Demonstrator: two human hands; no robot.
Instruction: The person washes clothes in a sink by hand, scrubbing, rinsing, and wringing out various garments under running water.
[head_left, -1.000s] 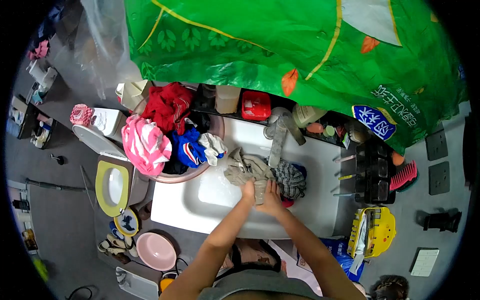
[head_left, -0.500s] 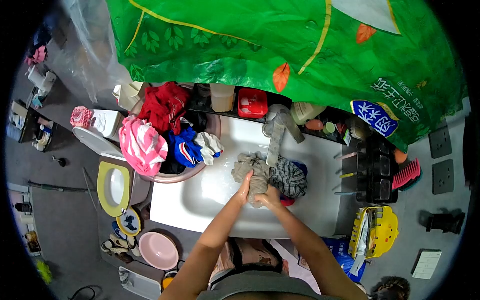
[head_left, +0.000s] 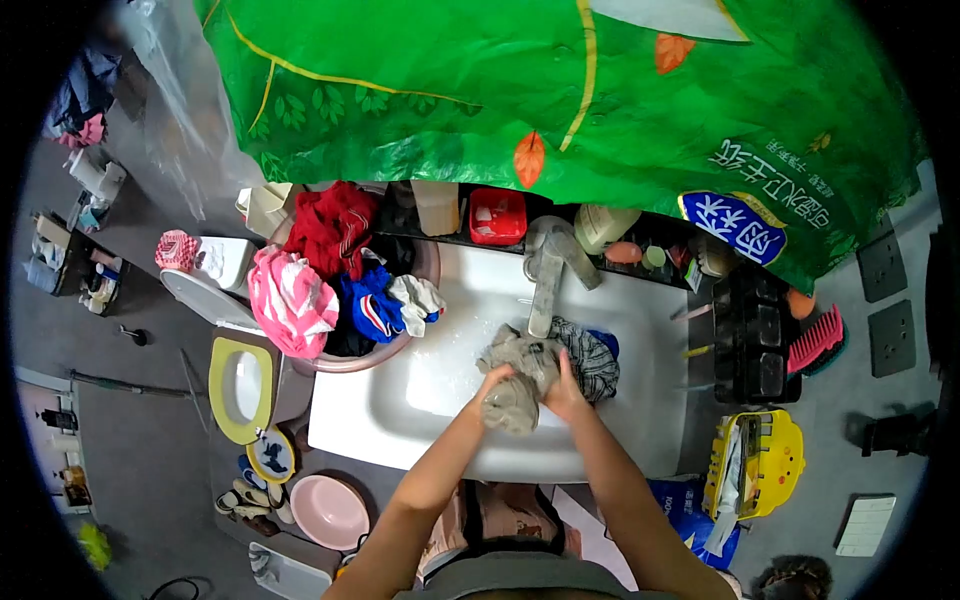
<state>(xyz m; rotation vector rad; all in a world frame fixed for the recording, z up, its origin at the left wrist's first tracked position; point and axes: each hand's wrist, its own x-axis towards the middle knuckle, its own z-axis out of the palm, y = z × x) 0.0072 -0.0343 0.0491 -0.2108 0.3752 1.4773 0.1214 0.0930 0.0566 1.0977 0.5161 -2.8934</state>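
Observation:
A wet grey-beige garment [head_left: 520, 365] is bunched between my two hands above the white sink [head_left: 400, 395]. My left hand [head_left: 490, 388] grips its left side, with a fold hanging over toward me. On the other side my right hand [head_left: 565, 393] is closed against the cloth, its fingers partly hidden. Just behind is the grey tap [head_left: 543, 295], its spout end close to the garment. A dark patterned garment [head_left: 590, 365] lies in the sink to the right of my right hand, with a bit of blue cloth [head_left: 608, 343] beside it.
Left of the sink, a pink basin [head_left: 428, 262] holds red, pink-striped, blue and white clothes. A red box [head_left: 497, 217] and bottles line the back ledge beneath a large green plastic sheet [head_left: 400, 130]. At right are a black holder [head_left: 750, 340] and a yellow basket [head_left: 785, 460].
My hands have moved slightly apart, and the twisted garment is now looser and more spread, with a fold hanging toward me. The view has shifted a little.

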